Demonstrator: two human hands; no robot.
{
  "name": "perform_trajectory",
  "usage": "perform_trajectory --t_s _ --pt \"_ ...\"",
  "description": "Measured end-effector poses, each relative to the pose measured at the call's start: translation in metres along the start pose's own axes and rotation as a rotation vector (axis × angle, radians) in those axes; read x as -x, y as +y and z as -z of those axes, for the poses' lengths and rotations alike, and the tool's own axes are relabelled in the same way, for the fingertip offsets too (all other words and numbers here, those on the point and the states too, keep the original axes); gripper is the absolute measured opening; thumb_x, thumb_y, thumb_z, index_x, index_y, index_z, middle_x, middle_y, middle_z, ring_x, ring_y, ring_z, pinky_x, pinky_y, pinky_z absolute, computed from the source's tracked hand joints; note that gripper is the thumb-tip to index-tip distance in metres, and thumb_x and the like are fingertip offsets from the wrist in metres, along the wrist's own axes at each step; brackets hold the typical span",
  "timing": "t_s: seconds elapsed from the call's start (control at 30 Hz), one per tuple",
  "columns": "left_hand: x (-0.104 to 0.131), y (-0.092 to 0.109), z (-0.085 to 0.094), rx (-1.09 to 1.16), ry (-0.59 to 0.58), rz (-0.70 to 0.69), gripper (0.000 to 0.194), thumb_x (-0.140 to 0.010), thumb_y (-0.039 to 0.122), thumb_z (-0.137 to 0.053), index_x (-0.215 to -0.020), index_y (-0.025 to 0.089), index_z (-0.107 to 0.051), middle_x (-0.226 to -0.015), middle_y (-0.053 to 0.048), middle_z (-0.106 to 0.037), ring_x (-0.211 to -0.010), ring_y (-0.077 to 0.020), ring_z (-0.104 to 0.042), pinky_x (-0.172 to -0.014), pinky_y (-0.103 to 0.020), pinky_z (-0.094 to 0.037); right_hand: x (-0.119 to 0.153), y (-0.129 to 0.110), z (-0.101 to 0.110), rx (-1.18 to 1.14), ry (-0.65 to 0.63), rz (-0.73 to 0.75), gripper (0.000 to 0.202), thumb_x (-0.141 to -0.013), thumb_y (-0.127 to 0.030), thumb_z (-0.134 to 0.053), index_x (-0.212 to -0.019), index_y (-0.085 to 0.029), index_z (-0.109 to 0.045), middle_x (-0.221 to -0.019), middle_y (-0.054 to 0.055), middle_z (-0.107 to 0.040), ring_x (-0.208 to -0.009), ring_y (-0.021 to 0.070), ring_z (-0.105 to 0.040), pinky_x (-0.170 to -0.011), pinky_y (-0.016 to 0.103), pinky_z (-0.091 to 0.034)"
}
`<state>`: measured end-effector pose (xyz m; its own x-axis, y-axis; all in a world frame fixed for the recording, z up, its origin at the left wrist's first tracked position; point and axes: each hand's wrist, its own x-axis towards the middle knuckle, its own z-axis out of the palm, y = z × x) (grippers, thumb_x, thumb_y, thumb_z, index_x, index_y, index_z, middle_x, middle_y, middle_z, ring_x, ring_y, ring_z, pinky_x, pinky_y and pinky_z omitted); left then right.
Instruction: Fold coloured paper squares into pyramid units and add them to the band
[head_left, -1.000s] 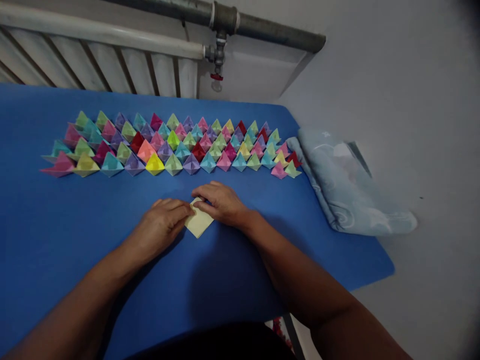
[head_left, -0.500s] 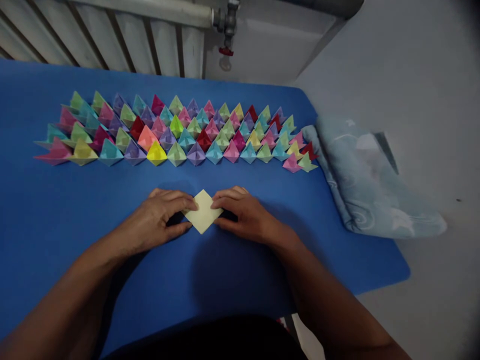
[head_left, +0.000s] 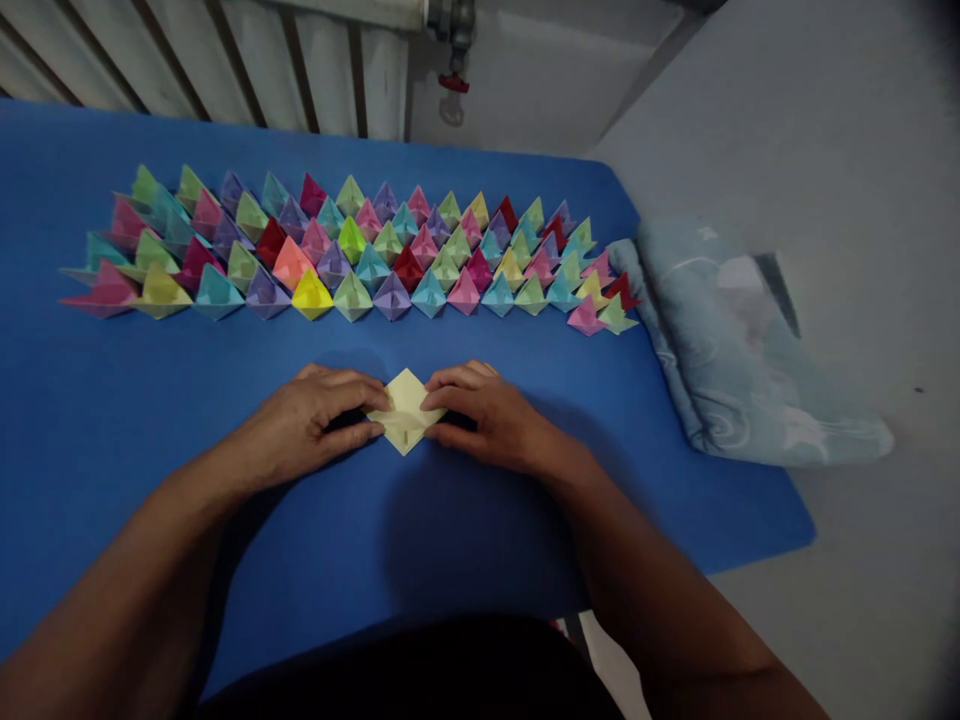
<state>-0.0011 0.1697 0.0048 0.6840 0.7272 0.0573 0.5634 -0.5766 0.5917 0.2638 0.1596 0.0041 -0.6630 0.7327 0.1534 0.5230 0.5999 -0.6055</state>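
Note:
A pale yellow folded paper (head_left: 406, 405) is held diamond-wise between my hands, low over the blue surface. Its lower half bulges and a small gap shows near the bottom point. My left hand (head_left: 319, 415) pinches the left corner, thumb below and fingers above. On the opposite corner, my right hand (head_left: 487, 415) has a like pinch. Beyond my hands stand rows of small folded paper boats (head_left: 352, 297) in many colours, packed close together.
The blue mat (head_left: 300, 560) spreads under everything. At its right edge lies a folded light blue cloth (head_left: 720, 370) with white patterns. A white radiator (head_left: 262, 60) and a valve with a red handle (head_left: 453, 82) are at the back wall.
The paper was a flat diamond; its lower part now bulges and has begun to open, with a crease across the middle. Both hands still pinch its side corners. The view has tilted slightly.

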Motion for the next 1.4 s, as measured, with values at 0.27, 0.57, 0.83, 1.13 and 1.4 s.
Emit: perform_trajectory --t_s 0.27,0.57,0.83,1.13,1.4 --pt "-0.002 0.001 0.002 0.004 -0.004 0.009 0.026 -0.095 0.041 -0.051 -0.107 0.027 -0.069 -0.112 -0.002 -0.074 -0.106 -0.0218 -0.067 -0.096 -0.038 -0.047 -0.001 0.0 0.0 -0.002 0.008 0.024 0.012 -0.087 -0.022 -0.067 -0.098 -0.019 -0.067 -0.112 0.008 -0.068 -0.1 0.0213 -0.06 -0.091 0.038 -0.041" --pt "-0.001 0.004 0.004 0.013 0.001 0.012 0.028 -0.093 0.042 -0.05 -0.106 0.026 -0.069 -0.111 -0.002 -0.074 -0.104 -0.0218 -0.068 -0.096 -0.039 -0.048 -0.002 -0.005 -0.002 0.025 0.001 -0.046 0.01 -0.091 -0.026 -0.063 -0.098 -0.021 -0.068 -0.11 0.006 -0.068 -0.097 0.0208 -0.058 -0.089 0.037 -0.04" --pt "0.0 0.001 -0.001 -0.032 0.035 0.029 0.024 -0.091 0.041 -0.056 -0.105 0.025 -0.067 -0.114 -0.003 -0.072 -0.105 -0.0231 -0.066 -0.094 -0.04 -0.047 -0.002 0.0 -0.008 0.055 0.019 -0.042 0.009 -0.091 -0.019 -0.058 -0.096 -0.021 -0.066 -0.11 0.006 -0.068 -0.097 0.0205 -0.057 -0.088 0.038 -0.038" --pt "-0.001 -0.003 -0.008 -0.103 0.136 0.038 0.03 -0.097 0.04 -0.046 -0.092 0.023 -0.07 -0.108 -0.006 -0.071 -0.1 -0.0237 -0.066 -0.087 -0.039 -0.048 -0.003 -0.004 -0.01 0.026 0.09 -0.127 0.009 -0.091 -0.017 -0.057 -0.083 -0.019 -0.059 -0.109 0.008 -0.068 -0.097 0.0203 -0.059 -0.087 0.037 -0.041" --pt "-0.004 0.001 -0.013 -0.147 0.164 0.137 0.029 -0.096 0.038 -0.046 -0.083 0.021 -0.067 -0.1 -0.006 -0.07 -0.097 -0.0241 -0.064 -0.085 -0.041 -0.044 -0.005 -0.007 -0.015 0.013 0.141 -0.239 0.016 -0.089 -0.018 -0.06 -0.074 -0.02 -0.056 -0.112 0.009 -0.067 -0.103 0.022 -0.059 -0.092 0.041 -0.041"
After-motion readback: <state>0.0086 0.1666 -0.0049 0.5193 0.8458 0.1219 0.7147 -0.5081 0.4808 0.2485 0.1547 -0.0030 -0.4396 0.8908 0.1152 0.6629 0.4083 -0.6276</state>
